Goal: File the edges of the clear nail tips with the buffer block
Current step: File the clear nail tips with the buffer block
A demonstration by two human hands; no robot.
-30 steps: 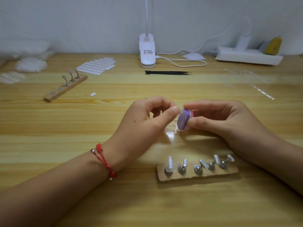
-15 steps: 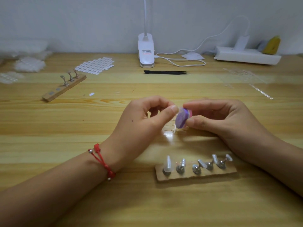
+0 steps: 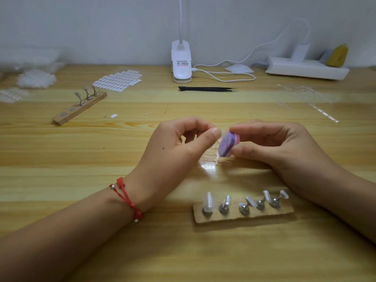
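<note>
My right hand [image 3: 280, 148] pinches a small purple and pink buffer block [image 3: 227, 144] between thumb and fingers above the table's middle. My left hand [image 3: 179, 147] holds thumb and forefinger curled against the block's left face, pinching a clear nail tip [image 3: 222, 132] that barely shows there. Below the hands, a wooden stand [image 3: 244, 215] carries several clear nail tips on metal pegs.
A second wooden stand [image 3: 79, 107] with three metal pegs lies at the left. Sheets of white nail tabs [image 3: 119, 80] sit behind it. Black tweezers [image 3: 205, 89], a white lamp base [image 3: 181, 62] with its cable and a power strip [image 3: 307, 70] line the back.
Both hands stay together at the same spot; the buffer block shifts slightly against the nail tip. The camera has moved a little.
</note>
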